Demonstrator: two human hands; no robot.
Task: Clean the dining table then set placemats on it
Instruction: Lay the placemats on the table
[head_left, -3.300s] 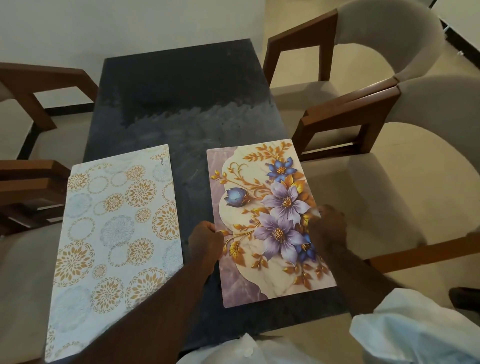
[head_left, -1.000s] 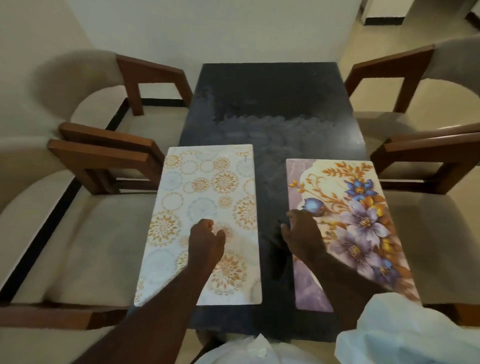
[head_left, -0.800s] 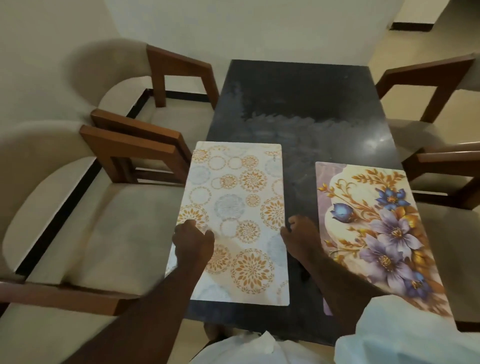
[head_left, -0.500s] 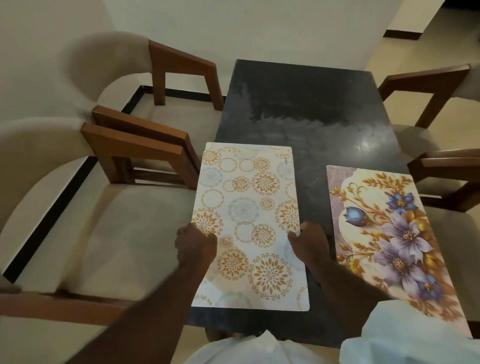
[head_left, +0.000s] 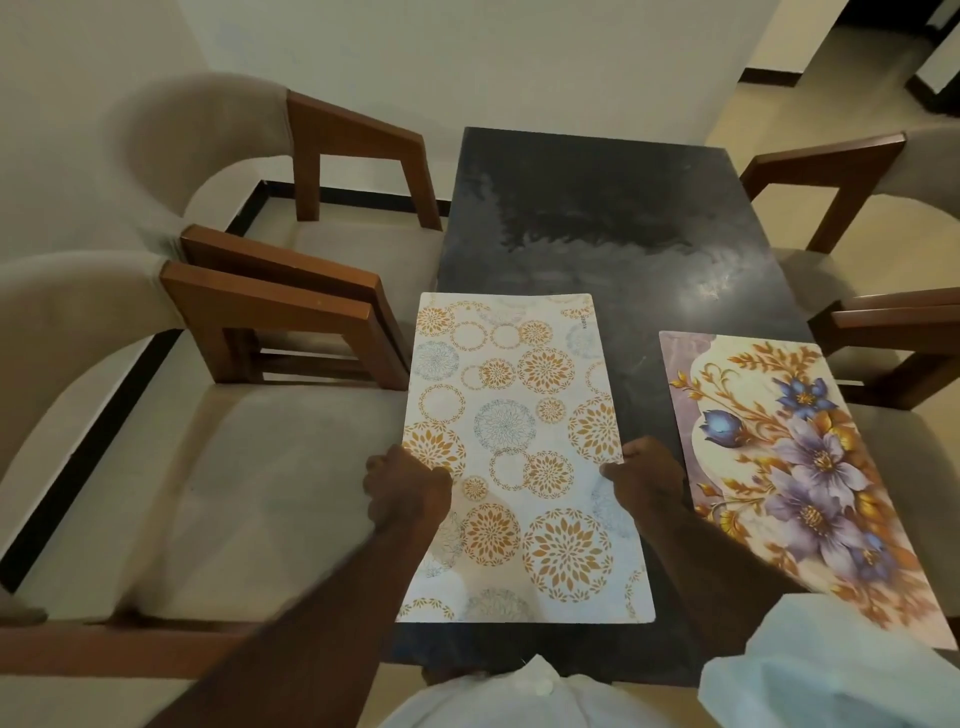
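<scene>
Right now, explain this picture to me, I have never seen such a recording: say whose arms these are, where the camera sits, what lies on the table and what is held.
There is no machine here: a person wears one wide-angle camera on the head, so the single picture looks forward and down along their own bare arms. The left hand and the right hand each grip a long edge of the circle-patterned placemat, which lies on the dark dining table. A floral placemat lies beside it, to the right, untouched. Wooden-armed chairs stand on both sides. The table's far half shows cloudy streaks.
</scene>
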